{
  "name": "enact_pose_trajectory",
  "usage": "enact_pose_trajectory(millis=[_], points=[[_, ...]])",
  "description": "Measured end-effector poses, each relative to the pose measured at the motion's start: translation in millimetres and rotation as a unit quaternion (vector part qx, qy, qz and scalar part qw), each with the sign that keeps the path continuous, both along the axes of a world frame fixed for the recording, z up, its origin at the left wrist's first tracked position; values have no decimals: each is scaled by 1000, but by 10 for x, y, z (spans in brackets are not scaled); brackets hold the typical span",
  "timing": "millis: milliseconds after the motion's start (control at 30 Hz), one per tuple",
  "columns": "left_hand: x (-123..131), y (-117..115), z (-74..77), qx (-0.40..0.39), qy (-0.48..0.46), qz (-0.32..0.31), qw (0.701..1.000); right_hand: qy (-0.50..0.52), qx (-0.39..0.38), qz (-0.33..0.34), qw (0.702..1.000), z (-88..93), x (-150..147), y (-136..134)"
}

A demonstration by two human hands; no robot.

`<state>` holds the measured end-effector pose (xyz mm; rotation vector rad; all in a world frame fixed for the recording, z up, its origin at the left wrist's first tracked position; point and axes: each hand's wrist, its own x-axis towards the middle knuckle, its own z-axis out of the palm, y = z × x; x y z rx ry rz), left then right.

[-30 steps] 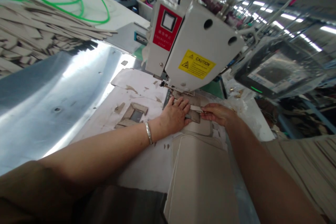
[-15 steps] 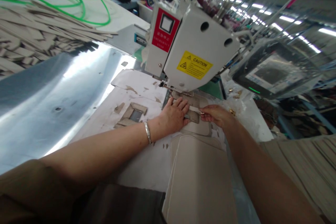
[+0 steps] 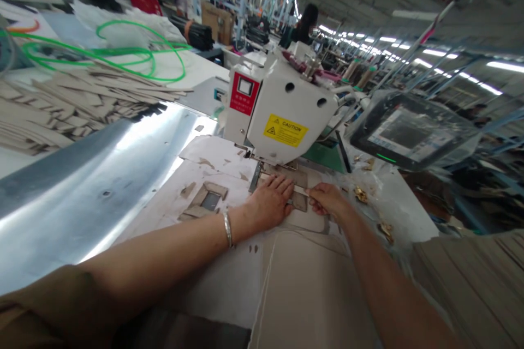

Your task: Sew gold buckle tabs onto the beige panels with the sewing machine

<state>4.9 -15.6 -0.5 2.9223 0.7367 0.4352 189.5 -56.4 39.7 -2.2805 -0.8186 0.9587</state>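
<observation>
My left hand (image 3: 272, 200) lies flat, fingers stretched out, on a beige panel (image 3: 317, 180) beneath the head of a white sewing machine (image 3: 282, 101). From the right, my right hand (image 3: 327, 199) pinches the end of a narrow pale strip (image 3: 301, 190) that runs toward my left fingers. Around the strip is a taupe frame-like piece (image 3: 301, 203), partly covered by my left hand. A larger beige panel with light stitching (image 3: 307, 283) spreads toward me.
Left of my hand, another taupe frame (image 3: 199, 208) sits on the white work surface (image 3: 164, 218). Cut strips (image 3: 82, 103) are heaped beyond a shiny metal slope (image 3: 98, 174). On the right are a plastic-wrapped control screen (image 3: 409, 128), gold metal parts (image 3: 360, 194) and stacked panels (image 3: 475, 278).
The view has tilted up, so the machine and both hands appear lower and slightly left. My left hand stays flat on the work, and my right hand keeps its pinch.
</observation>
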Motion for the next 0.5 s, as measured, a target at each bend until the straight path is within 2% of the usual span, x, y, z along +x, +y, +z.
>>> enact_pose_trajectory(millis=[133, 200, 333, 500], points=[[168, -65, 19, 28, -3, -95, 995, 30, 3, 0, 1000, 7, -27, 12], [244, -99, 45, 35, -13, -104, 994, 37, 3, -1, 999, 19, -38, 13], [214, -119, 114, 15, 2, -50, 999, 33, 21, -4, 999, 13, -34, -1], [-172, -41, 146, 20, 5, 36, 999, 42, 29, -3, 999, -25, -17, -7]])
